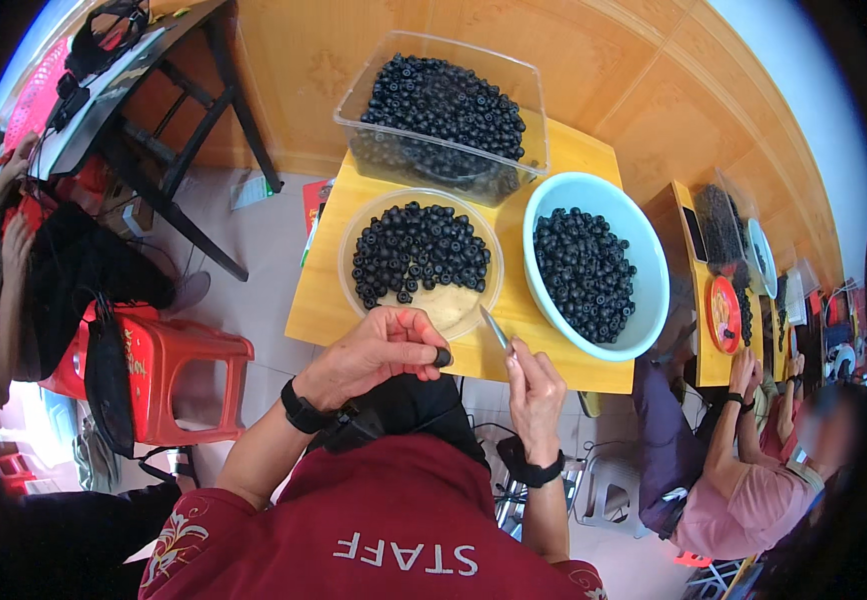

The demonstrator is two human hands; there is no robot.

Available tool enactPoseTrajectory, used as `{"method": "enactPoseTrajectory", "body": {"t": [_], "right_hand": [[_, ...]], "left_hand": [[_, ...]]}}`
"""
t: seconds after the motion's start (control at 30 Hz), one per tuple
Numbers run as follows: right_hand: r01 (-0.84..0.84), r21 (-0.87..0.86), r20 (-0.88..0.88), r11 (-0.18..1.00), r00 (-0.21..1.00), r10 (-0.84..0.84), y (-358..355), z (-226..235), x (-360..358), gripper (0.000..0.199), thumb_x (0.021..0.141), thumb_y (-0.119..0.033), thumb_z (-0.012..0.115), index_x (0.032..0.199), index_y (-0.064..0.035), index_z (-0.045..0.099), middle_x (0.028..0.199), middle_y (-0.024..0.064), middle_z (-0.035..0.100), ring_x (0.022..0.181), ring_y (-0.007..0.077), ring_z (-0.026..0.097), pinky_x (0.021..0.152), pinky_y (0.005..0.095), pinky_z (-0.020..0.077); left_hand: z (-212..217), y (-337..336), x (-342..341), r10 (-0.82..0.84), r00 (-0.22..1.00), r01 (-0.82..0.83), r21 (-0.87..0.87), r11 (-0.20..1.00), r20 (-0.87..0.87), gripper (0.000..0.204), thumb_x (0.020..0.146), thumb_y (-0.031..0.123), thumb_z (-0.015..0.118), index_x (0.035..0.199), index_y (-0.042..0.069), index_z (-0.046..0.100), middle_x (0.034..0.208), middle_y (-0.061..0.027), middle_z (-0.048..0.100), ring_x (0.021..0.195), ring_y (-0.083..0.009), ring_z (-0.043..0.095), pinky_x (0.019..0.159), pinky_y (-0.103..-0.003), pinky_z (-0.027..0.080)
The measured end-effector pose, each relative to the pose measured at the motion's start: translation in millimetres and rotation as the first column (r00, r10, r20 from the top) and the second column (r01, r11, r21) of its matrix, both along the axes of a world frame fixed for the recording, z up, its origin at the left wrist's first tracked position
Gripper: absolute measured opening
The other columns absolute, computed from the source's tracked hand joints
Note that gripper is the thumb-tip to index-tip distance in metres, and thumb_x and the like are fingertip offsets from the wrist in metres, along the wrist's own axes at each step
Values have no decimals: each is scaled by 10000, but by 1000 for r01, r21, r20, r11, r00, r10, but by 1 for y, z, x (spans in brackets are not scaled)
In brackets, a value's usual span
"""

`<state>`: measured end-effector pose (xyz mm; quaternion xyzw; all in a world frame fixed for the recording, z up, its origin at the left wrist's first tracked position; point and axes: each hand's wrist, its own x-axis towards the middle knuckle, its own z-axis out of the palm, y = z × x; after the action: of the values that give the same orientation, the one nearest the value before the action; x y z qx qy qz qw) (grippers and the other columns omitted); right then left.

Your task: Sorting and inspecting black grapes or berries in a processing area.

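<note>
My left hand pinches a small black ring-like part between thumb and fingertips, just in front of the clear round tray. Held in my right hand is a slim pointed metal tool; whether it is a small knife or tweezers I cannot tell. Its tip points up and left, apart from the part. Loose black parts with holes fill the tray's far side, while its near side shows bare bottom. More lie in the light blue basin at right and the clear plastic bin behind.
Everything stands on a yellow table against a wood-panel wall. To the left are a red stool, a dark table and a seated person. At right, another person works at a yellow table with a red dish. A grey stool stands between.
</note>
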<state>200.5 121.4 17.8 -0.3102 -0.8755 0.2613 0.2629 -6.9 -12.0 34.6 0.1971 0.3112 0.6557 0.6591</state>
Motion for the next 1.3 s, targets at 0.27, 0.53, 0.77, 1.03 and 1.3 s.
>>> {"method": "enactPoseTrajectory", "body": {"t": [0.27,0.53,0.77,1.03,1.3], "right_hand": [[97,-43,143,994,986,-90,-11,-17,13,217,877,-152,605,1060,-50,661,750,170,610,647,342,616,570,419,471],[143,-125,136,982,983,-126,-18,-27,19,211,870,-168,608,1028,-42,671,768,197,620,686,368,625,591,434,480],[167,-54,61,985,985,-163,-14,-49,28,222,877,-182,603,1035,-43,673,809,194,639,714,370,633,629,431,491],[176,-107,109,979,980,-164,-20,-33,21,216,877,-132,601,1020,19,662,758,199,630,681,324,618,627,381,473],[188,-97,151,977,973,-172,-25,-27,24,225,882,-150,598,1021,13,664,706,187,603,633,307,594,590,382,452]], "left_hand": [[-2,57,11,100,982,-116,-94,989,-163,116,857,52,635,955,28,578,911,-62,638,813,-142,639,752,-246,529],[45,122,50,86,974,-48,182,982,-208,439,875,20,591,1278,-69,440,1248,-198,519,1027,-243,625,846,-305,526],[-34,49,-19,185,585,-290,10,957,-790,160,799,8,620,952,-30,648,870,-56,659,767,-118,628,706,-244,509],[-48,19,-57,125,81,-541,61,839,-989,186,705,-19,685,881,-10,625,798,-98,628,697,-201,611,643,-301,496],[-60,32,-53,28,-292,-455,164,875,-956,250,694,-18,698,930,8,621,830,-94,637,714,-178,638,663,-293,509]]}}
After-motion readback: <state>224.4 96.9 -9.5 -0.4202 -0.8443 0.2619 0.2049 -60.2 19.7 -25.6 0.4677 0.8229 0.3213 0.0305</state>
